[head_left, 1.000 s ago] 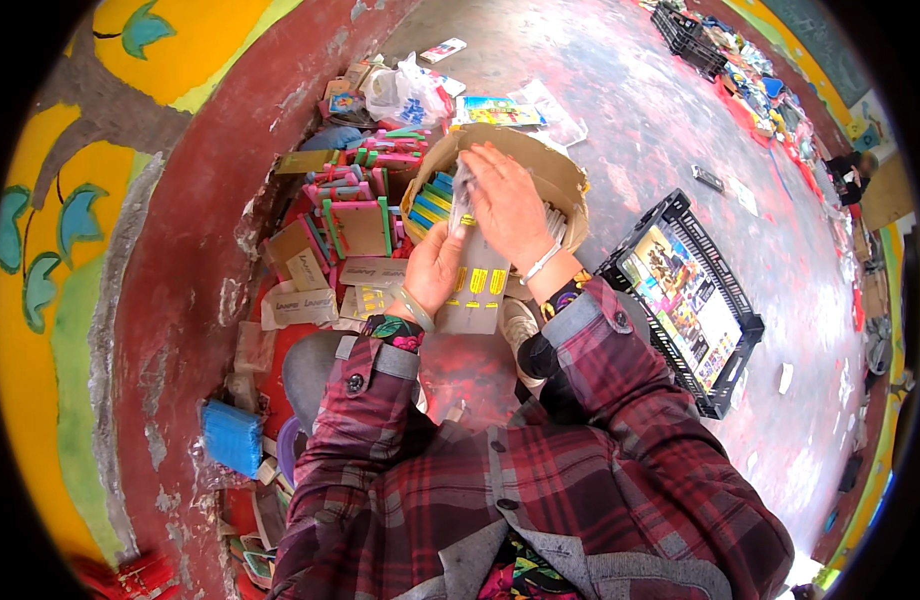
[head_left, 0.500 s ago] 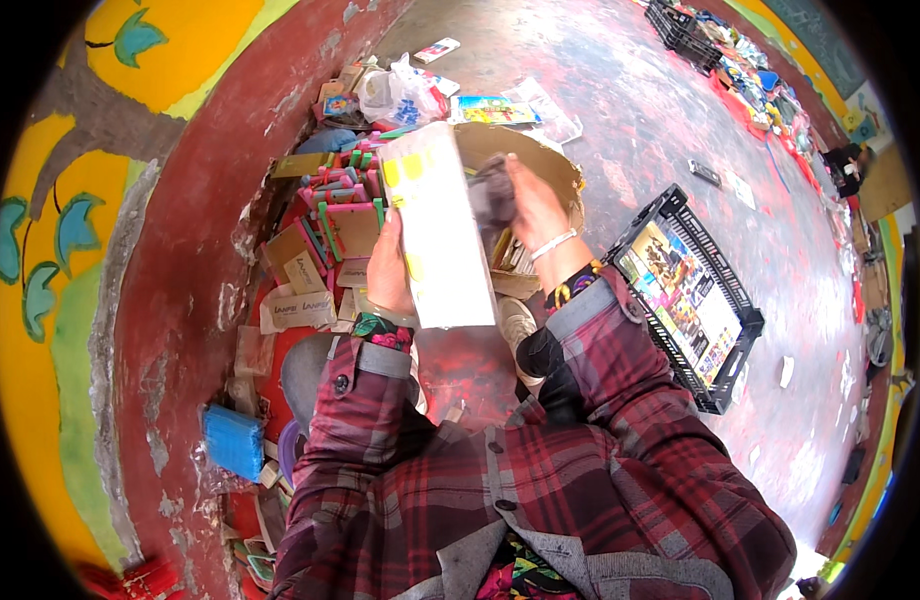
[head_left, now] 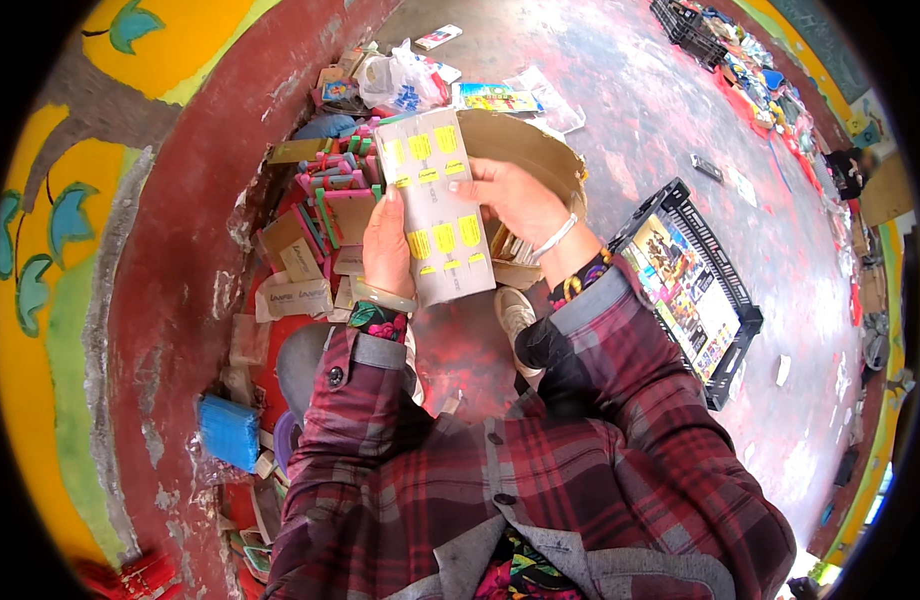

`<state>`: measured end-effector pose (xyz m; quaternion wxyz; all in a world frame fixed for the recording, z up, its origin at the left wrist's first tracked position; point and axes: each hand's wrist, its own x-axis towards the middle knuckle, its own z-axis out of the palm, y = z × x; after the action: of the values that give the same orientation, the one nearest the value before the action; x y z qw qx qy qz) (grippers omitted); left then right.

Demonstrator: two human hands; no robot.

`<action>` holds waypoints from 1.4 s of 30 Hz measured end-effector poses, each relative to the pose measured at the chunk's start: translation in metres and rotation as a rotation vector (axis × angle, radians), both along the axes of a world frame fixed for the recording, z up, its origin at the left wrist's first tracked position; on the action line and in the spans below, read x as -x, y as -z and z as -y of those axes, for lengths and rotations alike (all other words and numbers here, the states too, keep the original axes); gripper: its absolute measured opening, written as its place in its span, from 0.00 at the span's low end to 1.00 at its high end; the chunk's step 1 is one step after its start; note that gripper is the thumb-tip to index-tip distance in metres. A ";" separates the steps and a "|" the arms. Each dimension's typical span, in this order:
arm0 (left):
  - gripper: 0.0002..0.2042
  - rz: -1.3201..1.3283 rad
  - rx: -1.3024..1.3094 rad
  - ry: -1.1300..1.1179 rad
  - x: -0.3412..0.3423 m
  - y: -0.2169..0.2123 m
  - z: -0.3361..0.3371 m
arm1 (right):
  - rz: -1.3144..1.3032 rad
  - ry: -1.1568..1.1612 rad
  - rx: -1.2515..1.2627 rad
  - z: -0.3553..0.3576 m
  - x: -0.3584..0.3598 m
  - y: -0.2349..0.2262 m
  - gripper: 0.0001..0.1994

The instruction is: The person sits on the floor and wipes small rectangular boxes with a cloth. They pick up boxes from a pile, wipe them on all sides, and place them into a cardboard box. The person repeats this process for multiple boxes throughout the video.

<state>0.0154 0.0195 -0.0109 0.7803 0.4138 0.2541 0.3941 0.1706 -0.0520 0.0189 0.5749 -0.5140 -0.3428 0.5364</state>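
Observation:
A flat, light grey rectangular pack (head_left: 442, 208) with yellow labels in two rows is held up before me, its long side nearly upright. My left hand (head_left: 385, 250) grips its left edge, the thumb pointing up along it. On the right edge, my right hand (head_left: 520, 203) has the thumb on the face and the other fingers behind, where they are partly hidden. Below and behind the pack, a round-sided cardboard container (head_left: 563, 165) is partly covered, with papers or cards showing inside. No dark cloth shows now.
Stacked boards with pink and green edges (head_left: 345, 205) lie along the red wall at left, near a plastic bag (head_left: 392, 82). A blue packet (head_left: 230, 432) is lower left. To the right is a black crate (head_left: 725, 290) with a printed sheet. Clutter lines the far right.
My right hand has come left onto the pack's edge; the dark cloth it held has gone from sight. The pack has tilted, so glare no longer whitens its face.

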 end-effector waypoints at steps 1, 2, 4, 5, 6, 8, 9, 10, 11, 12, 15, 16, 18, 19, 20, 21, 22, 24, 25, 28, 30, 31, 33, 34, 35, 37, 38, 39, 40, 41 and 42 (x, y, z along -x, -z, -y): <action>0.23 -0.021 0.052 -0.021 0.001 0.002 -0.003 | 0.000 -0.042 0.003 -0.003 -0.006 -0.004 0.13; 0.23 -0.039 0.105 -0.031 0.000 0.005 -0.008 | 0.002 -0.073 0.006 -0.005 -0.016 -0.007 0.13; 0.22 -0.133 0.287 -0.159 0.005 0.015 -0.028 | 0.023 -0.079 -0.012 -0.012 -0.027 -0.023 0.12; 0.20 -0.118 0.394 -0.260 0.007 0.008 -0.030 | 0.038 -0.060 -0.087 -0.018 -0.035 -0.025 0.13; 0.19 0.040 0.459 -0.234 0.017 0.023 -0.044 | 0.107 -0.061 -0.105 -0.029 -0.054 -0.017 0.14; 0.16 0.206 0.536 -0.242 0.035 0.025 -0.061 | 0.346 0.002 -0.076 -0.033 -0.069 -0.025 0.14; 0.15 0.215 0.550 -0.260 0.042 0.010 -0.061 | 0.543 -0.028 -0.024 -0.032 -0.080 -0.021 0.14; 0.14 0.290 0.488 -0.162 0.054 0.015 -0.071 | 0.740 -0.060 0.030 -0.034 -0.096 -0.012 0.15; 0.13 0.276 0.499 -0.222 0.060 0.000 -0.072 | 0.928 -0.100 0.080 -0.037 -0.111 0.000 0.16; 0.13 0.256 0.480 -0.243 0.063 -0.011 -0.071 | 1.104 -0.154 0.125 -0.038 -0.124 0.018 0.15; 0.11 0.274 0.432 -0.236 0.070 -0.038 -0.064 | 1.509 -0.381 0.277 -0.040 -0.130 0.059 0.15; 0.11 0.283 0.431 -0.233 0.071 -0.037 -0.065 | 1.562 -0.436 0.280 -0.042 -0.139 0.083 0.15; 0.10 0.315 0.433 -0.191 0.074 -0.032 -0.065 | 1.644 -0.535 0.303 -0.048 -0.151 0.125 0.13; 0.11 0.333 0.436 -0.162 0.073 -0.029 -0.066 | 1.679 -0.543 0.335 -0.049 -0.157 0.145 0.12; 0.11 0.331 0.413 -0.144 0.072 -0.028 -0.065 | 1.712 -0.556 0.361 -0.052 -0.157 0.158 0.11; 0.11 0.309 0.434 -0.172 0.070 -0.027 -0.065 | 1.746 -0.569 0.388 -0.055 -0.161 0.170 0.11; 0.11 0.287 0.454 -0.200 0.068 -0.026 -0.065 | 1.759 -0.584 0.398 -0.056 -0.164 0.181 0.09; 0.10 0.208 0.463 -0.258 0.062 -0.030 -0.062 | 1.821 -0.622 0.380 -0.058 -0.169 0.206 0.10; 0.09 0.218 0.474 -0.230 0.061 -0.029 -0.063 | 1.852 -0.640 0.373 -0.059 -0.172 0.219 0.11; 0.09 0.238 0.511 -0.211 0.059 -0.024 -0.064 | 1.916 -0.698 0.362 -0.068 -0.174 0.248 0.08; 0.09 0.229 0.505 -0.195 0.055 -0.023 -0.062 | 1.933 -0.694 0.365 -0.070 -0.172 0.265 0.07; 0.09 0.224 0.502 -0.186 0.053 -0.023 -0.061 | 1.931 -0.687 0.371 -0.071 -0.172 0.272 0.07; 0.08 0.226 0.540 -0.194 0.051 -0.023 -0.061 | 1.928 -0.675 0.380 -0.072 -0.168 0.281 0.07; 0.08 0.226 0.549 -0.188 0.051 -0.021 -0.061 | 1.911 -0.664 0.384 -0.071 -0.166 0.284 0.07; 0.08 0.228 0.555 -0.181 0.051 -0.021 -0.062 | 1.894 -0.682 0.392 -0.072 -0.166 0.287 0.07; 0.08 0.192 0.551 -0.209 0.047 -0.022 -0.060 | 1.861 -0.716 0.406 -0.073 -0.165 0.293 0.08; 0.08 0.164 0.550 -0.233 0.045 -0.024 -0.059 | 1.849 -0.746 0.427 -0.073 -0.164 0.293 0.08; 0.08 0.136 0.549 -0.257 0.044 -0.024 -0.059 | 1.849 -0.736 0.428 -0.072 -0.162 0.294 0.08; 0.08 0.134 0.543 -0.255 0.043 -0.023 -0.060 | 1.848 -0.725 0.429 -0.071 -0.161 0.295 0.08; 0.08 0.134 0.538 -0.250 0.043 -0.021 -0.060 | 1.849 -0.712 0.434 -0.069 -0.161 0.297 0.08; 0.08 0.134 0.532 -0.244 0.041 -0.020 -0.060 | 1.830 -0.695 0.494 -0.067 -0.165 0.310 0.07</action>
<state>-0.0260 0.0797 0.0096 0.8232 0.1342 0.3443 0.4309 0.3353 0.0155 -0.2907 -0.2199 -0.7045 -0.6622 0.1298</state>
